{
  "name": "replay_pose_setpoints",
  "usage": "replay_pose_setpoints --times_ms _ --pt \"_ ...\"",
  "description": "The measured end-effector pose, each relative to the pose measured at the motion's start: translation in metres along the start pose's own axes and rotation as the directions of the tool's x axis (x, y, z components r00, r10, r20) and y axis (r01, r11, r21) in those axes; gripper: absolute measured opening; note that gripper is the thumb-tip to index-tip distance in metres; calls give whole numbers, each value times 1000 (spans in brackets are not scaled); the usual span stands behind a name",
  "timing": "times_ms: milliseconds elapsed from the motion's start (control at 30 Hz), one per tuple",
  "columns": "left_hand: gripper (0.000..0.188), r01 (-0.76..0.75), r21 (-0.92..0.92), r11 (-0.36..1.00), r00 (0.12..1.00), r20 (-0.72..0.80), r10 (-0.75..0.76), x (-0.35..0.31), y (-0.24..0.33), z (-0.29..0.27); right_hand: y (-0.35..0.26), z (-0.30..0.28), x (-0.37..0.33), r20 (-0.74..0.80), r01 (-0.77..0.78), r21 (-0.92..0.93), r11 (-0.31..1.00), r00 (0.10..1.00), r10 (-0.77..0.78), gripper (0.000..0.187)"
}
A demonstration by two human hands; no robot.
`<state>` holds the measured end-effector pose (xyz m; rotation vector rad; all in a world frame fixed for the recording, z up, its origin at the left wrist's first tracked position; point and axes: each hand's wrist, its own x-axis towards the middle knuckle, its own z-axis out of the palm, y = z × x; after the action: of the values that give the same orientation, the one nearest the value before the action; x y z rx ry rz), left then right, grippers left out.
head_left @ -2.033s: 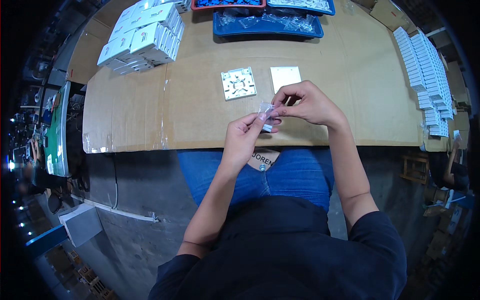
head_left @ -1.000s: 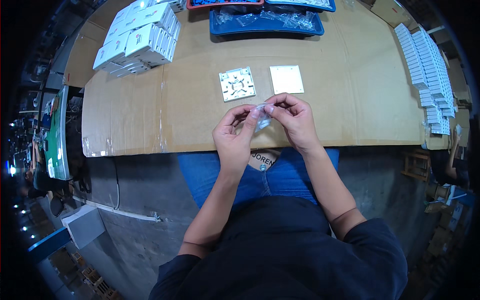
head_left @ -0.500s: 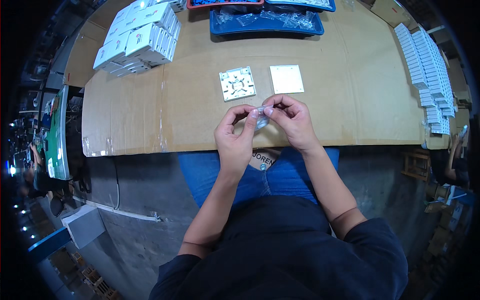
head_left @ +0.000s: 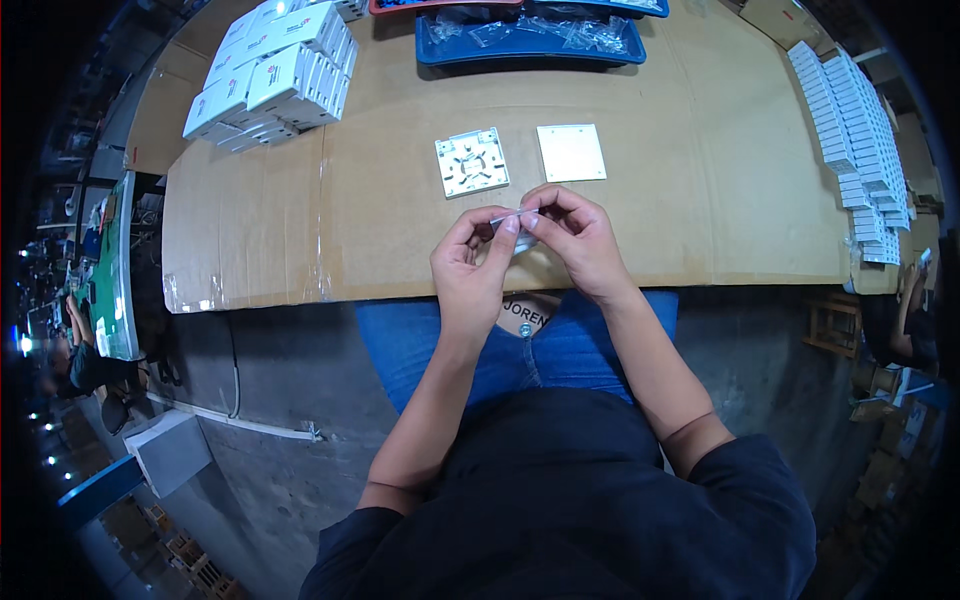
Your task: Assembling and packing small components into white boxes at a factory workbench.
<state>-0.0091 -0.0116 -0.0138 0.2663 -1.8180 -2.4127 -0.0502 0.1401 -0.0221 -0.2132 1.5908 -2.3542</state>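
Observation:
Between my two hands, just over the table's near edge, is a small clear plastic bag [head_left: 523, 241]; its contents cannot be made out. My left hand [head_left: 468, 278] pinches its top edge between thumb and forefinger. From the other side, my right hand [head_left: 585, 245] pinches the same edge, thumbs nearly touching. Just beyond my fingers lies a square white plastic box base [head_left: 472, 163], its moulded inside with a ring of clips facing up. To its right a flat square white cover [head_left: 571, 153] rests on the cardboard, apart from the base.
Cardboard covers the table [head_left: 390, 240]. White boxes [head_left: 275, 80] are stacked at the far left, and tall stacks of thin white pieces [head_left: 850, 140] stand at the right edge. At the back, a blue tray [head_left: 530, 58] holds clear bags, with a red tray [head_left: 445, 6] behind it.
Both hands stay pinched on the bag; its top edge now looks straighter and flatter between my fingers. The base and cover keep their places on the table; the view has shifted slightly.

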Motion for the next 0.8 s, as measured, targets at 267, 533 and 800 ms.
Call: replay_pose_setpoints --times_ms 267,533,800 --pt "13 0 -49 999 1000 14 1 -2 1 1 -3 0 -1 26 12 10 1000 1000 -13 10" --pt "14 69 -59 996 993 100 -63 5 2 -9 -8 -12 0 68 47 -27 999 997 -45 4" --pt "21 6 81 997 986 163 -20 9 17 -7 -13 -20 6 54 10 75 997 998 -15 5"
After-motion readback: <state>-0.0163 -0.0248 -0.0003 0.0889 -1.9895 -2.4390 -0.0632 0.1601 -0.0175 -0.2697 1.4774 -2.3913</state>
